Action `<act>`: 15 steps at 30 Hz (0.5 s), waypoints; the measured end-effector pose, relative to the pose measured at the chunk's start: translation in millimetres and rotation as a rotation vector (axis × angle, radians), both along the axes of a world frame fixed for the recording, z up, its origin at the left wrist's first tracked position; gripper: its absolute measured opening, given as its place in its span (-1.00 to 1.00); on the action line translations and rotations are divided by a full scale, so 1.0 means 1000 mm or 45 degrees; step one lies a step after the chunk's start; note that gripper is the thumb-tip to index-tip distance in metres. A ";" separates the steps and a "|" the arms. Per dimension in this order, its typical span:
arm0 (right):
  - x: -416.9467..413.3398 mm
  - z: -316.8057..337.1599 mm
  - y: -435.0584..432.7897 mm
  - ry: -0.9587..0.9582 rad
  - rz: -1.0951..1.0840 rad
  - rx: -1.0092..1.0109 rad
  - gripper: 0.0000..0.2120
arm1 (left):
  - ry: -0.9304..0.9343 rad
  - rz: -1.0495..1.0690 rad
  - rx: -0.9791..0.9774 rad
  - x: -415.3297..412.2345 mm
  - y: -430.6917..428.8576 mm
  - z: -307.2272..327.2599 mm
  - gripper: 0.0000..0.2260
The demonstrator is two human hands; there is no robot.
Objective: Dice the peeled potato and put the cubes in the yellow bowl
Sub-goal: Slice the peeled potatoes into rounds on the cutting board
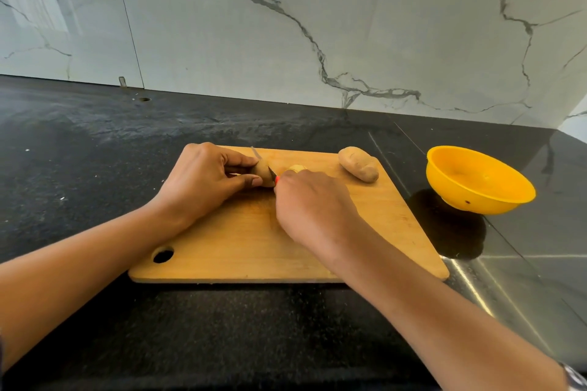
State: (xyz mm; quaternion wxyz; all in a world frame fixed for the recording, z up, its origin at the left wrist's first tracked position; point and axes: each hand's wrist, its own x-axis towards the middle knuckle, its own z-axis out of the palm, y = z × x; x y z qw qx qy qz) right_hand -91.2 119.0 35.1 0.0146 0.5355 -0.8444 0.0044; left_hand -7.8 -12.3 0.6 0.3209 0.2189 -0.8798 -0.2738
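Head view. Noting the potato (261,168) at centre of frame, on the cutting board (397,232). Finding the left hand (203,181) pinching it between thumb and curled fingers. Finding the right hand (311,209) wrapping closed fingers around the red handle of a knife (272,172), with the blade set across the potato and the tip showing just above it. Recording a pale piece (297,167) just above the right knuckles, apparently a cut portion. Recording a second potato (359,164) at the board's upper right corner, skin looking intact. Noting the yellow bowl (476,181) at right of frame, well apart from the board, showing no cubes inside.

Judging handling: firm, dense, light enough for one hand; rounded, so prone to rolling; cut faces likely wet and slippery. Advising a hold on the flanks, flat face down, fingertips tucked back from the blade.
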 end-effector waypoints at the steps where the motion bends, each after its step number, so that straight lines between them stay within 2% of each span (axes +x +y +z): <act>1: -0.001 -0.001 -0.001 0.002 0.005 0.004 -0.78 | 0.008 0.007 -0.005 0.000 -0.001 -0.001 -0.81; 6: 0.000 -0.007 0.006 -0.025 -0.013 0.032 -0.80 | 0.005 0.028 -0.037 -0.002 -0.008 -0.007 -0.72; 15: 0.004 -0.010 0.009 -0.110 0.005 0.170 -0.84 | -0.002 0.036 0.043 -0.003 -0.010 -0.006 -0.74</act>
